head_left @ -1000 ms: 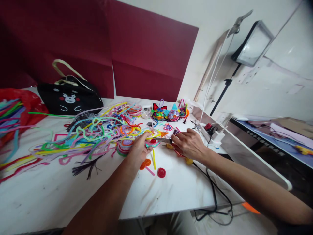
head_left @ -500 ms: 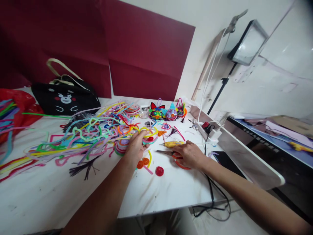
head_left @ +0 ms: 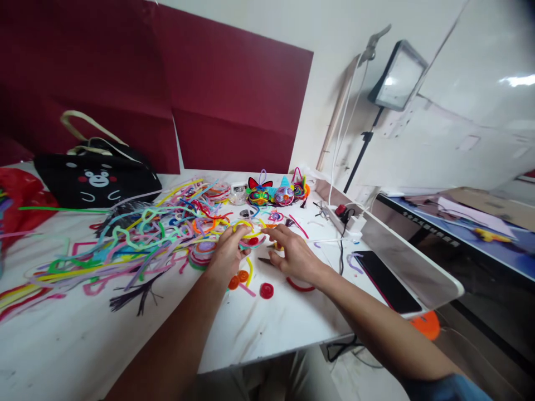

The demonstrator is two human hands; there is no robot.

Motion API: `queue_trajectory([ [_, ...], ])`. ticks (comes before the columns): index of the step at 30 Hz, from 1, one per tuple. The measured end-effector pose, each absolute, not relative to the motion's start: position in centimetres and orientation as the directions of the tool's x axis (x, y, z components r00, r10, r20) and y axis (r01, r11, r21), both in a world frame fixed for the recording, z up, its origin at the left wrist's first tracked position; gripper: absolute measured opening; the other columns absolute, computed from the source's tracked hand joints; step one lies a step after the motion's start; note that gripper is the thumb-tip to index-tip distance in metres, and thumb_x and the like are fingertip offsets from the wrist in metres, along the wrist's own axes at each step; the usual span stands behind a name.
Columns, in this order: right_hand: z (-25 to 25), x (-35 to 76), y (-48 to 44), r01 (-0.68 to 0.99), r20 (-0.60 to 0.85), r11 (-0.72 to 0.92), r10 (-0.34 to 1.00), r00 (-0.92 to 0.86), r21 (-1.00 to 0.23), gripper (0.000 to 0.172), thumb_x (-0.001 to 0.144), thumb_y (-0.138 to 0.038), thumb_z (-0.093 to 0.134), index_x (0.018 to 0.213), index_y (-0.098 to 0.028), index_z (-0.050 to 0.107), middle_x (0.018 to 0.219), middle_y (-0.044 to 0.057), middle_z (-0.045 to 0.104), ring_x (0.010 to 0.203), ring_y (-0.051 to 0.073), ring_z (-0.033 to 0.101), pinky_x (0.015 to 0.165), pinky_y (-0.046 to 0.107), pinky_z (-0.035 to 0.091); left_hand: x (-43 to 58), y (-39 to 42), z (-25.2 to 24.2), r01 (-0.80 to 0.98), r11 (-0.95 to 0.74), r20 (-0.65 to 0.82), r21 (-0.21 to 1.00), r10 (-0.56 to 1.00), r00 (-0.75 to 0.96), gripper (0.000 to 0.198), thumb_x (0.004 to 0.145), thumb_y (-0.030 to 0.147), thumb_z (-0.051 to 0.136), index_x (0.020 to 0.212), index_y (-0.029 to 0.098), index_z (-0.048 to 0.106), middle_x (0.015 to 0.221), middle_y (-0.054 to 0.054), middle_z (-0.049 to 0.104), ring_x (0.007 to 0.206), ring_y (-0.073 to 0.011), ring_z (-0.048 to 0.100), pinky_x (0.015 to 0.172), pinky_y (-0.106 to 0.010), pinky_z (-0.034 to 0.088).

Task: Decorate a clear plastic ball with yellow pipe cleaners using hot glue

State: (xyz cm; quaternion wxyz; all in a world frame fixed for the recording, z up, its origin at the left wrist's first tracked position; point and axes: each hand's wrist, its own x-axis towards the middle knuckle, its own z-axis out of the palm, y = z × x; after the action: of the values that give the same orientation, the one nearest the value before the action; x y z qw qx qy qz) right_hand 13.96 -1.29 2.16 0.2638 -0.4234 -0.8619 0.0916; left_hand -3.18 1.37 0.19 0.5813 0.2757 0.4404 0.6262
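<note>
My left hand [head_left: 228, 250] is closed on a pipe-cleaner craft piece with a yellow strand [head_left: 243, 224] and a red coil [head_left: 253, 241]. Just to its right, my right hand [head_left: 293, 255] hovers above the scissors [head_left: 300, 287], thumb and fingers apart. The scissors lie on the table, partly covered by that hand, as is the yellow glue gun [head_left: 278, 245]. Whether my right fingertips touch the yellow strand, I cannot tell. Orange coils [head_left: 238, 279] and a red coil [head_left: 266, 290] lie nearer to me, beside a loose yellow strip [head_left: 249, 272].
A tangle of pipe cleaners [head_left: 137, 239] spreads over the table's left. Finished colourful ornaments [head_left: 283, 195] stand at the back. A power strip [head_left: 345, 220] and a black phone [head_left: 387, 281] are on the right. Behind are a black bag [head_left: 98, 181] and a lamp [head_left: 399, 75].
My right hand has left the scissors handles and moved left, close to my left hand. My left hand still grips the craft piece. The view has turned slightly right.
</note>
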Motion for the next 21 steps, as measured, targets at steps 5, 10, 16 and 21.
queue_trajectory([
  [5,1.7,12.8,-1.3,0.699,0.443,0.631,0.761,-0.474,-0.336,0.052,0.083,-0.007,0.055,0.135,-0.014,0.055,0.111,0.01,0.058,0.094,0.019,0.06,0.084,0.032,0.052,-3.3,1.5,-0.3,-0.441,0.065,-0.143,0.895,0.979,-0.146,0.039,0.051,0.033,0.083,0.08,0.022,0.06,0.079,0.002,0.061,0.069,-0.0151,0.056,0.053,-0.025,0.038],
  [10,1.4,12.6,-1.3,0.723,0.497,0.665,0.699,-0.514,-0.188,0.048,0.082,-0.007,0.053,0.128,-0.017,0.061,0.109,0.012,0.058,0.093,0.024,0.057,0.082,0.037,0.049,-3.4,1.7,-0.9,-0.417,0.059,-0.118,0.907,0.986,-0.117,0.037,0.055,0.036,0.081,0.083,0.024,0.06,0.091,0.0,0.063,0.079,-0.0186,0.058,0.055,-0.026,0.039],
  [16,1.0,12.4,-1.1,0.755,0.495,0.654,0.668,-0.555,-0.036,0.05,0.084,-0.007,0.051,0.132,-0.018,0.06,0.111,0.013,0.06,0.094,0.025,0.055,0.078,0.037,0.044,-3.4,1.8,-0.7,-0.438,0.078,-0.133,0.896,0.987,-0.096,0.037,0.052,0.033,0.081,0.082,0.023,0.061,0.084,0.0,0.06,0.073,-0.0183,0.056,0.052,-0.026,0.035],
  [21,0.8,12.2,-1.1,0.77,0.494,0.636,0.654,-0.573,0.05,0.05,0.085,-0.008,0.053,0.133,-0.018,0.058,0.108,0.012,0.06,0.092,0.025,0.053,0.074,0.036,0.039,-3.4,1.9,-0.8,-0.448,0.085,-0.143,0.89,0.985,-0.097,0.034,0.051,0.031,0.081,0.077,0.022,0.06,0.078,0.001,0.058,0.069,-0.0169,0.054,0.052,-0.026,0.035],
])
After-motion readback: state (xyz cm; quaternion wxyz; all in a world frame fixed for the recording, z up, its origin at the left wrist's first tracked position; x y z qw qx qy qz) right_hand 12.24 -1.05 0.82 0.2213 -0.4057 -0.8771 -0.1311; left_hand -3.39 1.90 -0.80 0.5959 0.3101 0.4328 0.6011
